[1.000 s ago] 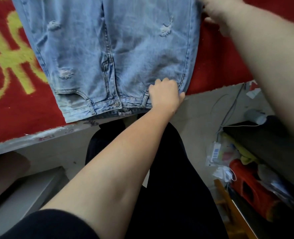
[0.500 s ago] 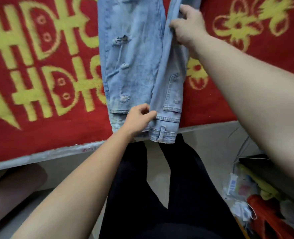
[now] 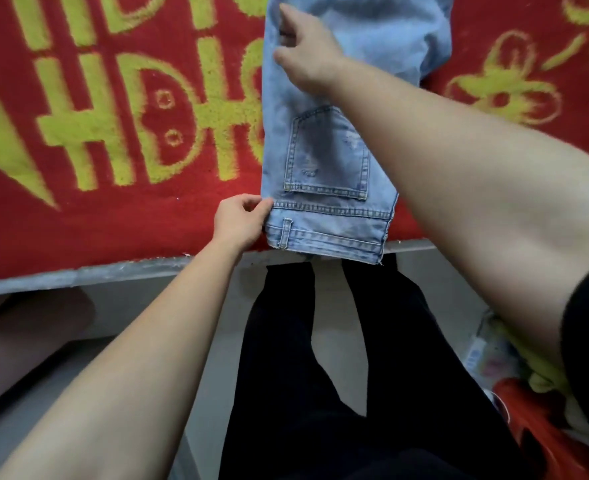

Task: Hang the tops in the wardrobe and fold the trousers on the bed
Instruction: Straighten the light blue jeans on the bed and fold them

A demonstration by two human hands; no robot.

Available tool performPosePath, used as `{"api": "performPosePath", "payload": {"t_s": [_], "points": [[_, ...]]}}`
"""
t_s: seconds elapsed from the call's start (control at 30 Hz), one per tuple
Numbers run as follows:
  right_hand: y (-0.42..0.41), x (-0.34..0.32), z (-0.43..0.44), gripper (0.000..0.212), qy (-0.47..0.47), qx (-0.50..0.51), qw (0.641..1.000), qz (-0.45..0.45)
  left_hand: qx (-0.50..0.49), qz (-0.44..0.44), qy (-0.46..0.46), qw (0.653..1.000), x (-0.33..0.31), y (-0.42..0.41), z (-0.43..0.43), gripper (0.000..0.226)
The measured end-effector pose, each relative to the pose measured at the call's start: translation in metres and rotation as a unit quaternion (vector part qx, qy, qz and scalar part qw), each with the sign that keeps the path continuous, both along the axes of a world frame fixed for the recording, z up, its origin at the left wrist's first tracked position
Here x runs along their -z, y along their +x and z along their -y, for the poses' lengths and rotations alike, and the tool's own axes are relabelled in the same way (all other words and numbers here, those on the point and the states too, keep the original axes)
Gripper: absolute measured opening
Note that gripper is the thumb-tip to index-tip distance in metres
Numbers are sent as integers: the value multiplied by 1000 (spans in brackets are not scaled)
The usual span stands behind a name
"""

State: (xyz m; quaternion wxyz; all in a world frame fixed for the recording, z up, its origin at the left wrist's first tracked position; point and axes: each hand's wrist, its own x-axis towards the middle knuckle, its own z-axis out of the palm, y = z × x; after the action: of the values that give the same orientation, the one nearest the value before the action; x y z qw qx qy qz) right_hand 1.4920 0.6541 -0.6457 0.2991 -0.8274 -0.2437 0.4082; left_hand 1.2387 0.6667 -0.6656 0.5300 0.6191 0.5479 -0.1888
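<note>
A person stands at the edge of a bed [image 3: 113,271] covered by a red blanket [image 3: 78,223] with large yellow figures, both bare arms reaching out over it. At the left, the left hand [image 3: 239,221] pinches the near left corner of a pair of light blue jeans [image 3: 286,133], thumb and fingertips closed on the denim just where the waistband [image 3: 327,233] begins. The jeans lie on the blanket near the middle of the bed's front edge, doubled lengthwise into one narrow strip, the waistband nearest the person and slightly overhanging the edge, a back pocket [image 3: 331,161] facing up and the legs running away out of view at the top. Farther up the strip, the right hand [image 3: 310,57] rests on the denim near its left edge with fingers stretched out and holding nothing, well apart from the left hand. Below the bed edge the person's black trousers [image 3: 320,375] show against a pale floor, and at the far right, near the floor, sits a blurred red object [image 3: 542,427] among other clutter too indistinct to tell.
</note>
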Motion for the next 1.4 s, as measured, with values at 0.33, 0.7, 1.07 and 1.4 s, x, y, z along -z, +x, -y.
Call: {"api": "performPosePath", "payload": {"t_s": [0.33,0.7,1.07,1.4], "points": [[-58,-15,157,73,-141,286,935,153,33,-2,1,999,-15,25,13,34],[-137,11,227,50,-235,230,943,-51,61,-60,9,996,-13,-31,39,31],[-86,9,217,43,-150,303,939,-65,49,-16,-49,997,-13,18,17,60],[-97,-25,242,44,-244,245,892,-291,12,-156,-211,965,-65,17,28,38]]}}
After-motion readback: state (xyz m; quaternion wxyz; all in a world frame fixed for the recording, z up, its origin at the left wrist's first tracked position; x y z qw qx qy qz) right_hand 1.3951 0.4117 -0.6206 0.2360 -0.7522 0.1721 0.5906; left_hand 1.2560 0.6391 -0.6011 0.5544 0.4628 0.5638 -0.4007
